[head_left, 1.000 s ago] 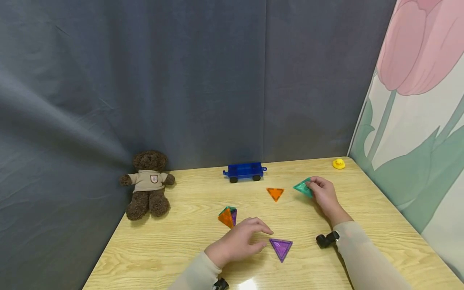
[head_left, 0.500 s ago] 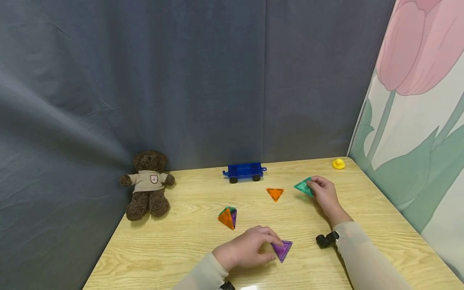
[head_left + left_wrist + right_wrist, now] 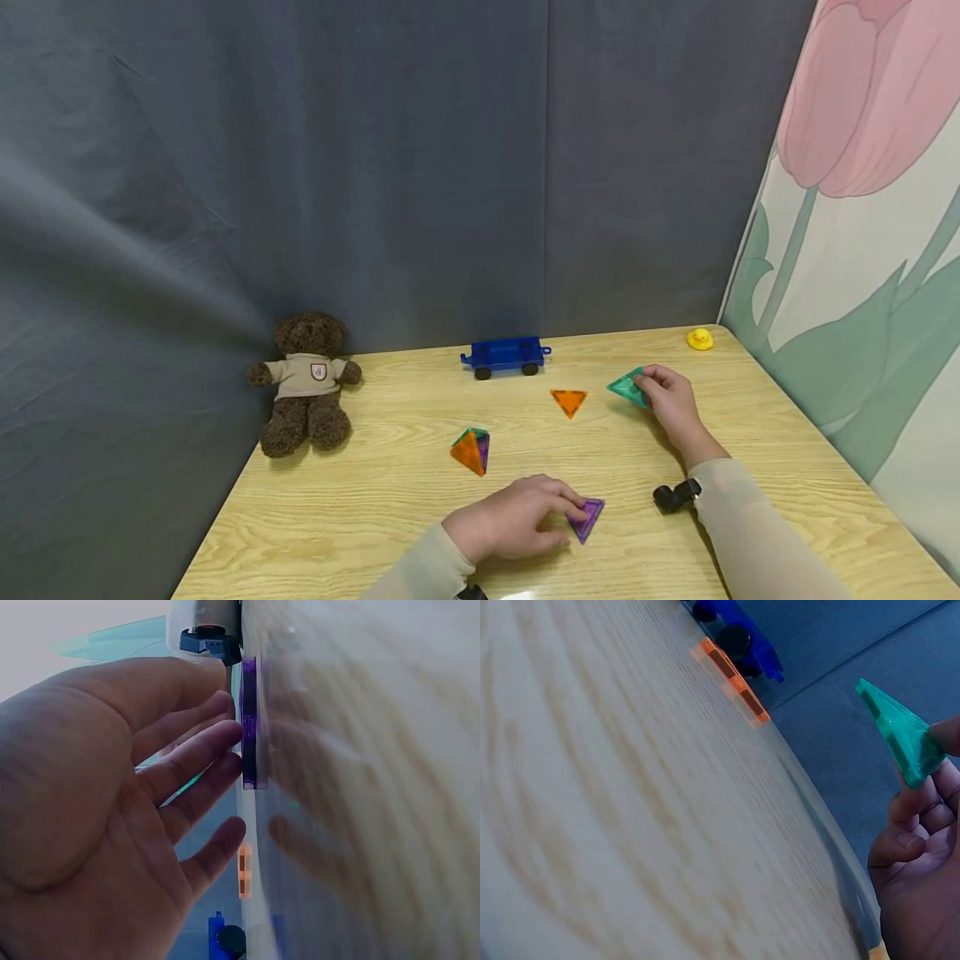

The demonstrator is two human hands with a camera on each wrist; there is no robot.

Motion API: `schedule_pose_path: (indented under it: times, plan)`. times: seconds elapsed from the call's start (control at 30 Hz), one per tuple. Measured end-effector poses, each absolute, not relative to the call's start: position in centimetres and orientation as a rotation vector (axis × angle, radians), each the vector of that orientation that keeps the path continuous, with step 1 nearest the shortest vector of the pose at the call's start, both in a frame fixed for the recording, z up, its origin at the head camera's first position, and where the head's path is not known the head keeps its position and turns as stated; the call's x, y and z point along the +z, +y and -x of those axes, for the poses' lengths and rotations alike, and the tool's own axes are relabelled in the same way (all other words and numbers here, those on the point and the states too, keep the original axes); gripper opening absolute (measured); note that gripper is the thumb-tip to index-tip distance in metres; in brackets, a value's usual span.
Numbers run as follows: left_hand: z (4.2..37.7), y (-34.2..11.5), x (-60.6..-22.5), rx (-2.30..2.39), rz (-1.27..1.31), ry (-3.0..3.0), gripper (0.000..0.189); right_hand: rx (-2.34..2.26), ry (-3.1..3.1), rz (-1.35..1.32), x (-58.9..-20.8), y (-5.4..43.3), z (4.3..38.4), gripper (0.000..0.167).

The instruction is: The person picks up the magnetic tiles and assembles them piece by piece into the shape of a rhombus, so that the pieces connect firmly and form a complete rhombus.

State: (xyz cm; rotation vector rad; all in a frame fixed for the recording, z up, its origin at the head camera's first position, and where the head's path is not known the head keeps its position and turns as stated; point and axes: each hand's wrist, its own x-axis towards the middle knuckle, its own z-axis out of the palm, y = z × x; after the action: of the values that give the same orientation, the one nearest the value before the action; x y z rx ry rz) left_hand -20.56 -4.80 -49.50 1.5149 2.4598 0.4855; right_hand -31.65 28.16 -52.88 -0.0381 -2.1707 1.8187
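My left hand [image 3: 513,518] is low over the wooden table, its fingertips on a purple triangular magnetic tile [image 3: 590,518] that lies flat and is partly covered by them. In the left wrist view this tile [image 3: 250,724] shows edge-on, with fairly straight fingers reaching its top face. Farther back on the right, my right hand [image 3: 671,404] pinches a green triangular magnetic tile [image 3: 627,387] between thumb and fingers. The right wrist view has the green tile [image 3: 904,735] raised off the tabletop, tilted, the thumb on one face.
An orange triangular tile [image 3: 569,402] lies left of the green one. Left of centre stands a small pyramid [image 3: 469,452] of orange, purple and green tiles. Along the back are a blue wheeled toy wagon [image 3: 506,356], a yellow duck [image 3: 701,339] and a brown teddy bear [image 3: 309,383].
My left hand has moved right and toward the near edge, bringing its fingertips from beside the purple tile onto it. The right hand with the green tile has stayed nearly still.
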Motion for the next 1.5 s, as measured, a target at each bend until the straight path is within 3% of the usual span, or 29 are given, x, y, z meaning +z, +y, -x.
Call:
schedule_pose_path:
  times: [1.03,1.5]
  plan:
    - [21.08,-5.25,-49.79,0.353,-1.437,2.62,0.047,1.811,-2.214,-0.041,-52.94,28.04,31.58,0.038]
    - [21.2,-5.66,-49.9,0.405,-1.335,2.648,0.055,1.866,-2.215,-0.142,-52.98,28.07,31.43,0.031]
